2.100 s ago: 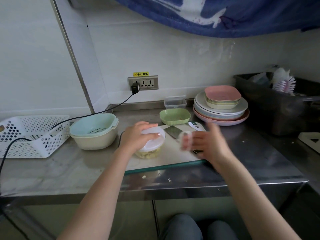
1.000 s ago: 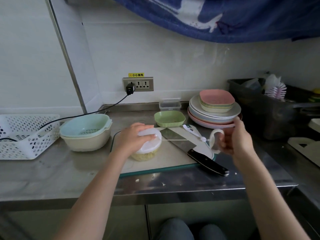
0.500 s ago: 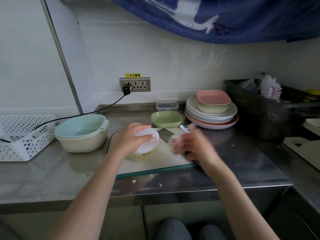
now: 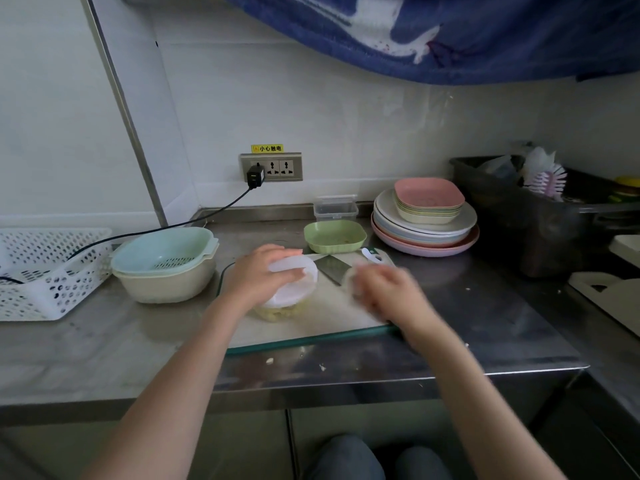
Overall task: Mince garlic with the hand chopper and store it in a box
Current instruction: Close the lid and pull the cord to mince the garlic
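**On the steel counter: chopper held down, pull handle close beside it**

On the steel counter (image 4: 485,327) before you lies the cutting board (image 4: 332,317), glass with a green edge, and on it stands the hand chopper (image 4: 294,289). Behind it, against the wall, are a stack of plates (image 4: 426,230) topped with pink bowls, a green dish (image 4: 335,236) and a small clear box (image 4: 335,208). To your left sit a mint strainer bowl (image 4: 166,261) nested in a cream one and a white basket (image 4: 41,271).

Your left hand (image 4: 258,277) lies over the chopper's white lid, fingers curved down round its rim and pressing it to the board; pale minced garlic (image 4: 277,312) shows through the clear cup beneath. Your right hand (image 4: 384,292) is just right of the chopper, blurred, its fingers curled round a whitish pull handle (image 4: 349,282). A knife blade (image 4: 333,268) lies on the board between the two hands, with a white spoon (image 4: 372,255) just behind it. Small garlic scraps (image 4: 269,360) lie on the counter in front of the board.
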The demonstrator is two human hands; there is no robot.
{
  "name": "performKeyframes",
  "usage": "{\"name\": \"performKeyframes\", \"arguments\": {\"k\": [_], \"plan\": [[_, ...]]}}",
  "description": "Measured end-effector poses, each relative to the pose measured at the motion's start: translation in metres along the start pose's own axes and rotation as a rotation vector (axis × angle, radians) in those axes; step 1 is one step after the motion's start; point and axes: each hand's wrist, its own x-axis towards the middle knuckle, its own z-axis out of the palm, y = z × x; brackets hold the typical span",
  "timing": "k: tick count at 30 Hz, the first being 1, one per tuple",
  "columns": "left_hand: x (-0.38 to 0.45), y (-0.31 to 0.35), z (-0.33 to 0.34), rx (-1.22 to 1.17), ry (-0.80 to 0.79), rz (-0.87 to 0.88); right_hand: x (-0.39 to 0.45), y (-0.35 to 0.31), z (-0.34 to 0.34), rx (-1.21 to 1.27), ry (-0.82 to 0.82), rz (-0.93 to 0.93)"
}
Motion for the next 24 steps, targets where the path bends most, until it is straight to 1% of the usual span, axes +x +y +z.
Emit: {"name": "performKeyframes", "arguments": {"k": [1,2,3,4,5,6,8,9,10,11,13,14,15,16,17,19,20,21,22,24], "plan": [[0.0,-0.001,-0.001,0.005,0.001,-0.003,0.003,0.0,-0.02,0.102,0.18,0.022],[0.001,-0.001,-0.001,0.012,0.004,-0.006,0.006,0.0,-0.039,0.227,0.397,0.045],[0.001,0.0,0.0,0.02,0.01,-0.008,0.009,0.004,-0.052,0.332,0.55,0.066],[0.001,0.001,0.001,0.03,0.014,-0.011,0.008,0.005,-0.054,0.377,0.612,0.06],[0.001,0.002,0.002,0.039,0.015,-0.012,0.007,0.006,-0.044,0.355,0.572,0.023],[0.0,0.002,0.003,0.039,0.014,-0.015,0.006,0.006,-0.026,0.252,0.428,-0.014],[-0.001,0.002,0.002,0.022,0.014,-0.015,0.001,0.011,0.014,-0.041,-0.066,-0.083],[-0.001,0.002,0.001,0.019,0.012,-0.009,-0.002,0.013,0.022,-0.124,-0.168,-0.13],[-0.001,0.002,0.0,0.021,0.007,-0.005,0.0,0.012,0.018,-0.136,-0.099,-0.157],[-0.001,0.001,-0.001,0.026,0.003,-0.003,0.002,0.009,0.005,-0.082,0.077,-0.17],[0.001,0.0,-0.001,0.024,0.006,-0.004,0.005,0.004,-0.027,0.114,0.512,-0.2],[0.001,0.0,0.0,0.022,0.011,-0.007,0.003,0.001,-0.038,0.22,0.634,-0.206],[0.001,0.001,0.001,0.019,0.016,-0.011,0.004,0.001,-0.035,0.271,0.665,-0.214],[0.001,0.002,0.002,0.015,0.02,-0.013,0.002,-0.002,-0.022,0.262,0.587,-0.222],[0.001,0.002,0.003,0.01,0.025,-0.014,0.001,-0.001,-0.003,0.187,0.418,-0.209],[-0.001,0.003,0.003,-0.002,0.03,-0.008,-0.003,0.011,0.04,-0.087,-0.032,-0.165],[-0.002,0.003,0.001,-0.004,0.022,0.0,-0.004,0.014,0.046,-0.147,-0.12,-0.174],[-0.002,0.003,0.001,-0.005,0.009,0.003,-0.001,0.014,0.039,-0.126,-0.077,-0.155],[-0.002,0.002,0.0,-0.006,-0.001,-0.003,0.0,0.007,0.024,-0.036,0.04,-0.108],[0.0,0.001,-0.001,-0.008,-0.006,-0.017,0.003,-0.003,-0.017,0.223,0.392,-0.076]]}}
